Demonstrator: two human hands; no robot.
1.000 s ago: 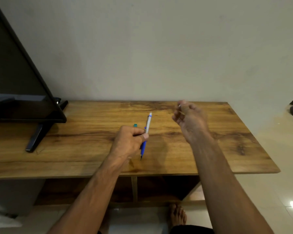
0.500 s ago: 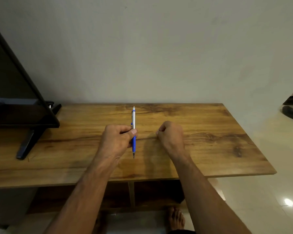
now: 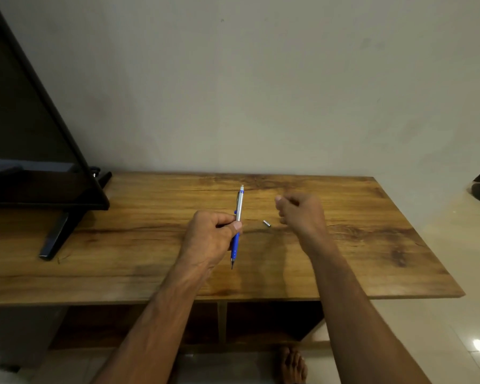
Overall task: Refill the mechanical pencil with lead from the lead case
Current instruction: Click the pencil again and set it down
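The left hand (image 3: 211, 239) grips the blue-and-silver mechanical pencil (image 3: 237, 225) at mid-barrel, thumb and fingers clenched round it, tip pointing near, eraser end pointing far. Just right of it a small silver cap (image 3: 267, 223) lies on the wooden table (image 3: 372, 245). Farther right, the right hand (image 3: 302, 214) hovers loosely curled above the table, seemingly holding nothing. No lead case shows in view. The cap appears off, so the step is likely reaching for lead: keep the pencil steady with the open end raised, and mind the cap rolling away.
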